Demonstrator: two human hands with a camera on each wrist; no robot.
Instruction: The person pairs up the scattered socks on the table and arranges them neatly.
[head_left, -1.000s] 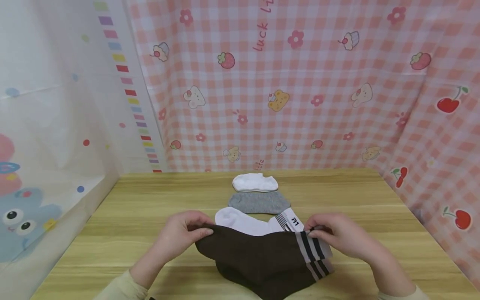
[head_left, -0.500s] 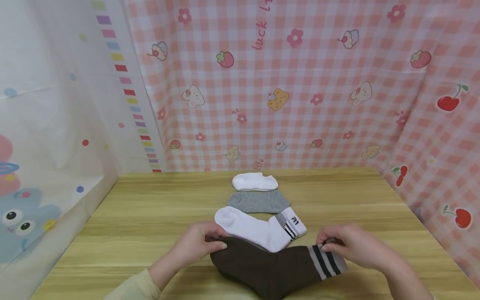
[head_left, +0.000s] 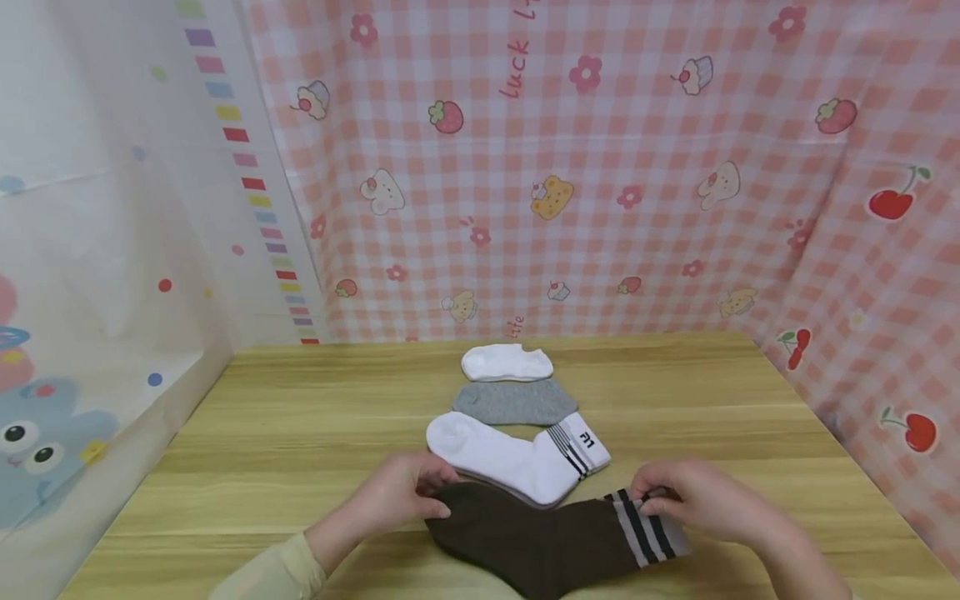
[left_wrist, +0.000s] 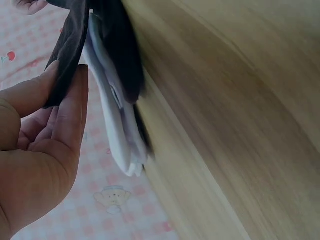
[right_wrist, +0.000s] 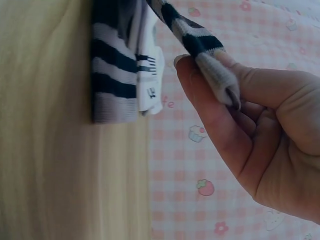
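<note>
A dark brown sock [head_left: 517,533] with a grey-and-black striped cuff is stretched between both hands at the table's near side. Its toe end is pinched between thumb and fingers of the left hand [head_left: 405,496]. The right hand [head_left: 697,504] pinches the striped cuff [right_wrist: 220,75] at its upper edge. Both wrist views show this fabric lifted off a second dark sock with a matching striped cuff [right_wrist: 114,75], which lies on the table. Just beyond lies a white sock [head_left: 502,457] with black stripes and lettering at its cuff.
A grey sock [head_left: 516,402] and a short white sock [head_left: 506,363] lie farther back in a column on the wooden table [head_left: 315,408]. A pink checked cloth [head_left: 480,150] hangs behind and to the right; a white printed sheet [head_left: 97,250] hangs at left.
Both hands have moved right and nearer with the brown sock, uncovering more of the white sock. Over the last half second it has shifted only slightly. The other socks stay in place.
</note>
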